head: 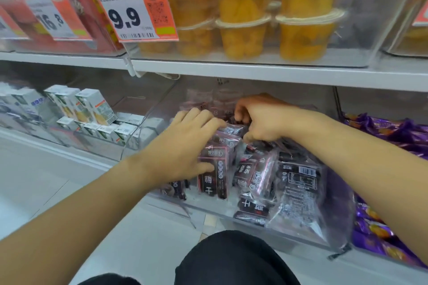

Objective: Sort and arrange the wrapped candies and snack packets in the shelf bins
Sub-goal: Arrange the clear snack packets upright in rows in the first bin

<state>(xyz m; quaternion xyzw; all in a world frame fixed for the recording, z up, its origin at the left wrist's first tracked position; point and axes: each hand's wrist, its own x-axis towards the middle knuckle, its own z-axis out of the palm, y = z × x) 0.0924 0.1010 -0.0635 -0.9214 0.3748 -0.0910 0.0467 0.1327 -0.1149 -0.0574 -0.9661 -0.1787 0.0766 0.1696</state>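
A clear plastic shelf bin (208,209) on the lower shelf holds several dark, pink-edged snack packets (298,183) with white characters. My left hand (183,146) lies over the left group of upright packets (214,180), fingers spread across their tops and thumb against the front of one. My right hand (261,118) is deeper in the bin, fingers curled down and pinching the top of a packet (234,129) in the middle. Packets behind my hands are partly hidden.
Purple wrapped candies (393,132) fill the bin to the right. White and green small cartons (92,109) stand in the bin to the left. Above, a shelf edge (254,71) carries bins of orange fruit cups (245,11) and orange price tags (134,9). My dark-clothed knee (234,259) is below.
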